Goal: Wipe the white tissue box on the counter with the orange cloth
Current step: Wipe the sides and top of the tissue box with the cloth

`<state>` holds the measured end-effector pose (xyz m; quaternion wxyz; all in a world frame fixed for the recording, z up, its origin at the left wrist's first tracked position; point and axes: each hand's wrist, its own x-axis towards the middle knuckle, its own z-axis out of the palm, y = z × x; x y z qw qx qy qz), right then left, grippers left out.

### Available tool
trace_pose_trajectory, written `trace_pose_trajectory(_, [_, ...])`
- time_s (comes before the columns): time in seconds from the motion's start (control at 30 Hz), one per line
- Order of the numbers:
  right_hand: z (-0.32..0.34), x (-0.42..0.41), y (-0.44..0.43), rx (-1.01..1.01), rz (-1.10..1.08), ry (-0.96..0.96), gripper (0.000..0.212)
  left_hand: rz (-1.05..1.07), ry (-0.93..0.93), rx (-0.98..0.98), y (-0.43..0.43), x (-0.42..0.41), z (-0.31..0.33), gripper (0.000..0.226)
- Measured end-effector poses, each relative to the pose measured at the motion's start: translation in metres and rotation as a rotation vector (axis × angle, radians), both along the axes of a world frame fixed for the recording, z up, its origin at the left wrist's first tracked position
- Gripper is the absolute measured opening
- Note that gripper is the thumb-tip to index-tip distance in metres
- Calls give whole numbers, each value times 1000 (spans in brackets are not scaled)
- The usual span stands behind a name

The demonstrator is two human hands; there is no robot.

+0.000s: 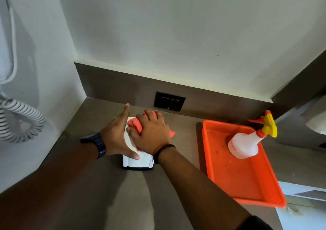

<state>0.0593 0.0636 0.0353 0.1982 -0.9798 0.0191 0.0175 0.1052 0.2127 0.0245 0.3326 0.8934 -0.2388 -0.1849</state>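
White tissue box (141, 161) sits on brown counter (98, 185), toward its back-left corner. R hand (151, 134) lies flat on top of the box w/ bunched orange cloth (136, 125) pressed under palm and fingers. L hand (118, 134) is spread against the box's left side, thumb across the near top edge. Orange tray (247, 182) is near the counter's right edge, apart from the box, w/ a white spray bottle (245, 144) standing in its back half, yellow trigger head. Black socket plate (169, 101), prob. a power outlet, is set in the back panel.
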Motion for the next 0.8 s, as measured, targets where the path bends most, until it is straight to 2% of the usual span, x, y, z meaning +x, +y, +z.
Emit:
trace_pose_trajectory(0.27, [-2,-15,-7,-44,66,-51,49,-21,20,44,-3,3,-3,163])
trace_pose_trajectory(0.47, [2,4,-14,37,-95,11,48,-26,-19,141,-8,3,0,153])
trace_pose_trajectory(0.8, [-7,-23,-6,-36,43,-133,46,-77,-118,-2,-7,3,-5,119])
